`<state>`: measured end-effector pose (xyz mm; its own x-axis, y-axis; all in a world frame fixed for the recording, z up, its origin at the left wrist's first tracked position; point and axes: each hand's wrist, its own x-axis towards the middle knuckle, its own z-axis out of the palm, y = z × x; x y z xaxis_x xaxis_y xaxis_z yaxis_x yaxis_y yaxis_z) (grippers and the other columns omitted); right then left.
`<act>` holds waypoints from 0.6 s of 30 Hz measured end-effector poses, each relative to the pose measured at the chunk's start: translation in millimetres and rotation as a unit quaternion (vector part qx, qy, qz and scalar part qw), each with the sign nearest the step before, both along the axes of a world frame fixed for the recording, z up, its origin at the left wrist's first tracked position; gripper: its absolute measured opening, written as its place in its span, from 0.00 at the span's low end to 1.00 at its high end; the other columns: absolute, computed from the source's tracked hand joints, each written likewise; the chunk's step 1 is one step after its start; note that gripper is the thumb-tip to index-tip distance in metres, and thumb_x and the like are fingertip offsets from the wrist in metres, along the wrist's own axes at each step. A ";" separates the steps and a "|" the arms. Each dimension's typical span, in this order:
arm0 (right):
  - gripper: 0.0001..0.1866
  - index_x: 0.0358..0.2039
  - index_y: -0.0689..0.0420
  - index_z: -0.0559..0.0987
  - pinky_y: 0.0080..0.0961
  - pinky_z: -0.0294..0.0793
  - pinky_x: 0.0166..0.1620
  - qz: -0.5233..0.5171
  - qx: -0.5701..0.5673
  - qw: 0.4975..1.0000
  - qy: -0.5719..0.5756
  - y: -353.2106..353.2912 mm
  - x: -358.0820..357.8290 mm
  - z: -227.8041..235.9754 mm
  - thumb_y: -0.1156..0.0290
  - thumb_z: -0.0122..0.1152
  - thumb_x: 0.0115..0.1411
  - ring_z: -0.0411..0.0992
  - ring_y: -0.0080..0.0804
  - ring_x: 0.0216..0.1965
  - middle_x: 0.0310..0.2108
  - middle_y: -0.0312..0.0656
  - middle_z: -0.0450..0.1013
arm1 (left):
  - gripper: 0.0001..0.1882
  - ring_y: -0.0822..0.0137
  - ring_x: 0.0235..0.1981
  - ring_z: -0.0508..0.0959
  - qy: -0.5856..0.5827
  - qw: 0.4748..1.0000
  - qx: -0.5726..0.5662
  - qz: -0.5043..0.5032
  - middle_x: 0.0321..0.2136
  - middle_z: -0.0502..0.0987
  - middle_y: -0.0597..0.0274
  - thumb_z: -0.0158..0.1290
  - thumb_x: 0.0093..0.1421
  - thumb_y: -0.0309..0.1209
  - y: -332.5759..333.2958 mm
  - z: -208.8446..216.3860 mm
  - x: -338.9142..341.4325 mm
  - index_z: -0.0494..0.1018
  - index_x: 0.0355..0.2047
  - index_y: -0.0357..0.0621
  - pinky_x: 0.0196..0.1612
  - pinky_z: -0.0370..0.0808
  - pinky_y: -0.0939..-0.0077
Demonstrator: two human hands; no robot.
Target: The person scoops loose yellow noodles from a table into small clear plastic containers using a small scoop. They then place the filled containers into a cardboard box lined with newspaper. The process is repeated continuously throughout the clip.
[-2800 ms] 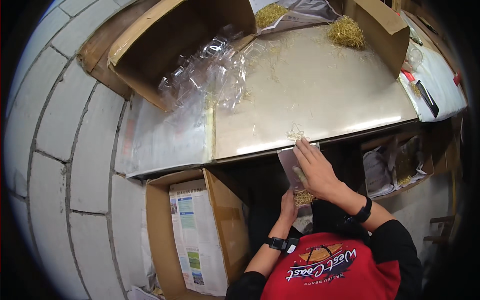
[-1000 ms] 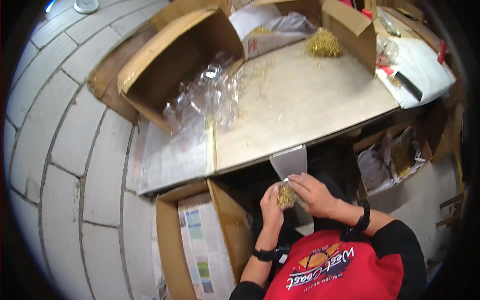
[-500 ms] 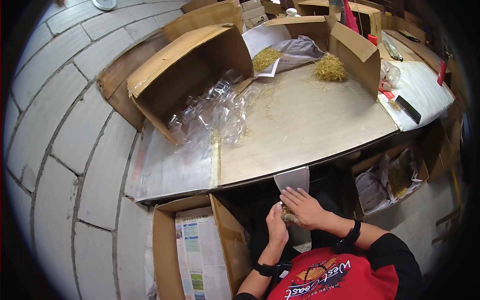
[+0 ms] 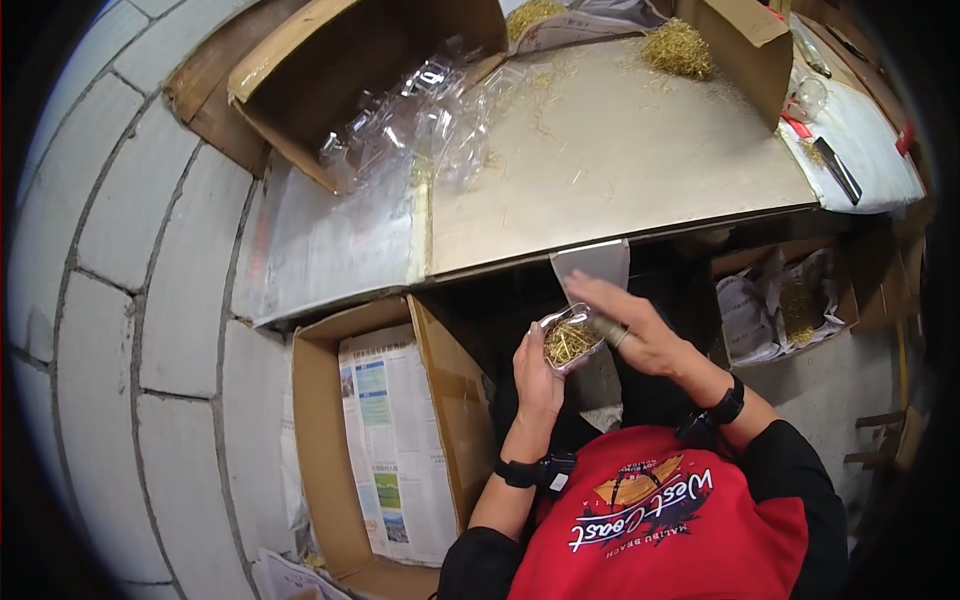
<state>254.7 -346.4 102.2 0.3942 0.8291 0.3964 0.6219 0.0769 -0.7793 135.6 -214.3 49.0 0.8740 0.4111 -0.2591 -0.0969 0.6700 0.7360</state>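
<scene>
My left hand (image 4: pixel 540 372) cups a small clear plastic box (image 4: pixel 571 368) from its left side and below. Thin golden pieces (image 4: pixel 570 342) fill the box; from here I cannot tell whether they are pins or nails. Over the box's right edge hovers my right hand (image 4: pixel 635 325), its fingers stretched out and somewhat smeared by motion. A pale wrap covers one of its digits. Beyond the hands, a grey flat plate (image 4: pixel 590 262) juts from the table's front edge. Both wrists wear black bands.
Many clear plastic boxes (image 4: pixel 440 125) spill from a tipped cardboard carton (image 4: pixel 300 75) onto the table (image 4: pixel 610 160). A golden heap (image 4: pixel 678 50) lies at the back. Below stand a newspaper-lined carton (image 4: pixel 450 400) at left and another lined carton (image 4: pixel 735 345) at right. A black tool (image 4: pixel 838 172) lies on white sheeting.
My right hand has lifted off the box and shifted right, uncovering the golden pieces. The box is now tilted up into view in my left hand. The whole view has tipped downward.
</scene>
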 end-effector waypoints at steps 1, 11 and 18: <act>0.28 0.60 0.60 0.61 0.40 0.50 0.64 -0.024 0.024 0.999 -0.008 -0.8 -0.1 1.2 0.78 0.49 0.57 0.53 0.45 0.64 0.61 0.49 0.59 | 0.21 0.65 0.38 0.78 -0.002 1.000 -0.016 0.009 0.39 0.75 0.56 0.36 0.68 0.42 -0.5 -1.1 1.0 0.67 0.46 0.37 0.36 0.80 0.67; 0.37 0.64 0.53 0.55 0.53 0.43 0.64 -0.035 -0.172 0.952 -0.253 25.9 -16.2 8.2 0.44 0.41 0.61 0.43 0.42 0.68 0.66 0.47 0.46 | 0.33 0.65 0.47 0.73 -0.018 0.993 -0.114 -0.006 0.47 0.71 0.58 0.30 0.66 0.56 -12.7 -0.8 -0.1 0.60 0.55 0.40 0.46 0.73 0.72; 0.27 0.57 0.58 0.66 0.33 0.60 0.58 -0.048 -0.007 0.998 0.049 23.9 0.2 -7.6 0.55 0.46 0.64 0.61 0.37 0.58 0.56 0.47 0.65 | 0.32 0.63 0.45 0.76 -0.047 0.995 -0.055 -0.068 0.46 0.73 0.55 0.29 0.67 0.54 -5.4 3.2 -1.6 0.62 0.53 0.38 0.45 0.76 0.65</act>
<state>255.0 -322.4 94.6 0.5079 0.7915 0.3399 0.5464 0.0089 -0.8375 133.9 -219.7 52.3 0.9422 0.2606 -0.2105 -0.0642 0.7571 0.6501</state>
